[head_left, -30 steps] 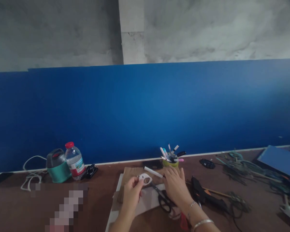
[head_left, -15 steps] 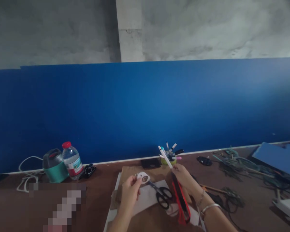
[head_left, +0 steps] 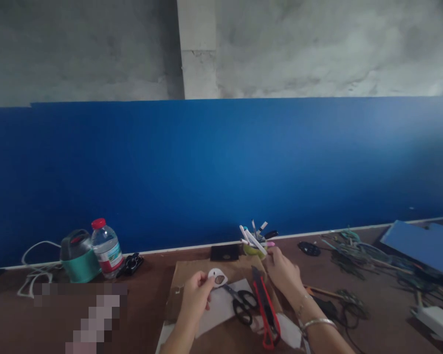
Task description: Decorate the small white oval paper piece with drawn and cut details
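Note:
Between the fingertips of my left hand (head_left: 197, 295) is a small white paper cutout (head_left: 217, 278) with a dark striped drawing. My right hand (head_left: 282, 268) has its fingers curled at the lower end of a white pen (head_left: 256, 242), which slants across the front of a green pen cup (head_left: 254, 251); their exact grip is partly hidden. Black-handled scissors (head_left: 241, 305) lie between my hands, blades partly behind the cutout, over a white sheet of paper (head_left: 216, 312). A red utility knife (head_left: 266, 309) rests near my right wrist. Brown cardboard (head_left: 180, 268) lies underneath.
At left stand a water bottle (head_left: 109, 250), a teal-and-grey container (head_left: 79, 260) and a white cable (head_left: 33, 275). A dark flat item (head_left: 224, 252) lies behind the cardboard. Tangled cords (head_left: 369, 253), a black oval object (head_left: 309, 248) and a blue panel (head_left: 424, 246) are at right.
My right hand has moved slightly right and down from over the knife, which now shows fully. The white pen sits lower against the cup. My left hand still holds the cutout.

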### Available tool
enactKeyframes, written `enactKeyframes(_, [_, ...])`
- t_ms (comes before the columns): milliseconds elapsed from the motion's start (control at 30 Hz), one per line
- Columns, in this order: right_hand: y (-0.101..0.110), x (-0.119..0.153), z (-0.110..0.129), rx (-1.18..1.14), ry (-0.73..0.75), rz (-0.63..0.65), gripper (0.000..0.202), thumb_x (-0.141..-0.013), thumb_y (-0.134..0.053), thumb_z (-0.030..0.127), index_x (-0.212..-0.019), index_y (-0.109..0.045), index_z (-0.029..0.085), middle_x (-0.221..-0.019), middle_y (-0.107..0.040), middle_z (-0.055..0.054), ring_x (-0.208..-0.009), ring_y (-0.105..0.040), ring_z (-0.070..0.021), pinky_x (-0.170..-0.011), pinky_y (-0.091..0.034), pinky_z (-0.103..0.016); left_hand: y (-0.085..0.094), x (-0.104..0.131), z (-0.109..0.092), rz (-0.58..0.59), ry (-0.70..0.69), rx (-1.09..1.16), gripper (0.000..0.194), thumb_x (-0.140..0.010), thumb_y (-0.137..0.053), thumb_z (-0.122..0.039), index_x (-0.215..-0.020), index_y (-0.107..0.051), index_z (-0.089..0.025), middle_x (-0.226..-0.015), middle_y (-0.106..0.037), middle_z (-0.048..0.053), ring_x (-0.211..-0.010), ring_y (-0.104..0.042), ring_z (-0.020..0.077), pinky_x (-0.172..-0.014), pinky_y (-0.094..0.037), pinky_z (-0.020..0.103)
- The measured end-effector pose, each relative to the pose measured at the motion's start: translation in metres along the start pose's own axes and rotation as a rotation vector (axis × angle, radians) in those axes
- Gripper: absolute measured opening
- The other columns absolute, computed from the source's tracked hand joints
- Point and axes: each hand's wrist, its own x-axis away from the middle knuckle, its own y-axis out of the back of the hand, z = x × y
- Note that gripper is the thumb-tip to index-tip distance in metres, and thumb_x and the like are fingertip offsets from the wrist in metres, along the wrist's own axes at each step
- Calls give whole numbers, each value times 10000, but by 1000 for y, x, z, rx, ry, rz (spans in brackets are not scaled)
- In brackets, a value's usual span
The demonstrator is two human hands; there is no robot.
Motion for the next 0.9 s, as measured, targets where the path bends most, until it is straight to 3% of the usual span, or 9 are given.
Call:
enactKeyframes(133, [21, 3, 1, 157, -61, -26, 278, -852, -326, 224, -919, -589, 163, -809, -695, -147, -738, -646, -288, -624, -399, -352, -1, -2, 2, 0, -7, 4, 262, -615, -629, -420, -597, -527, -179, -455, -468, -53, -367, -386, 69, -309, -248, 154])
enactKeyframes(233, [26, 1, 1, 121, -28, -125, 251, -835, -391, 258, -935, -612, 195, -848, -705, -116, -812, -644, -280, -677, -402, -349, -1, -1, 1, 3, -15, 11, 259, -618, -630, -418, -600, -530, -179, -450, -467, -54, -365, -382, 69, -311, -253, 156])
enactKeyframes(467, [-3, -11, -11, -308, 114, -204, 290, -827, -405, 299, -992, -618, 192, -1027, -682, -68, -916, -628, -205, -770, -430, -274, -1, 2, -7, 9, -86, 57, 338, -595, -653, -487, -602, -543, -167, -437, -472, -52, -365, -374, 65, -345, -280, 164])
enactKeyframes(667, [-9, -15, -4, -125, 125, -182, 323, -900, -312, 290, -1034, -587, 185, -1058, -658, -97, -1021, -570, -237, -784, -372, -332, -1, -4, 2, 7, -87, 130, 377, -570, -689, -501, -646, -595, -144, -488, -556, -10, -412, -476, 96, -369, -342, 178])
enactKeyframes(800, [-12, -22, 8, -41, 131, -158, 322, -915, -299, 253, -989, -599, 164, -974, -678, -111, -962, -589, -231, -767, -335, -324, -1, -9, 8, 9, -64, 209, 397, -567, -716, -473, -736, -648, -121, -672, -685, 73, -580, -614, 156, -528, -485, 234])
enactKeyframes(900, [-14, -24, 17, -18, 140, -146, 300, -907, -330, 252, -957, -610, 154, -919, -689, -112, -943, -594, -224, -766, -315, -315, -1, -11, 10, 26, -49, 273, 417, -547, -742, -464, -762, -669, -114, -723, -708, 91, -628, -642, 176, -631, -519, 278])
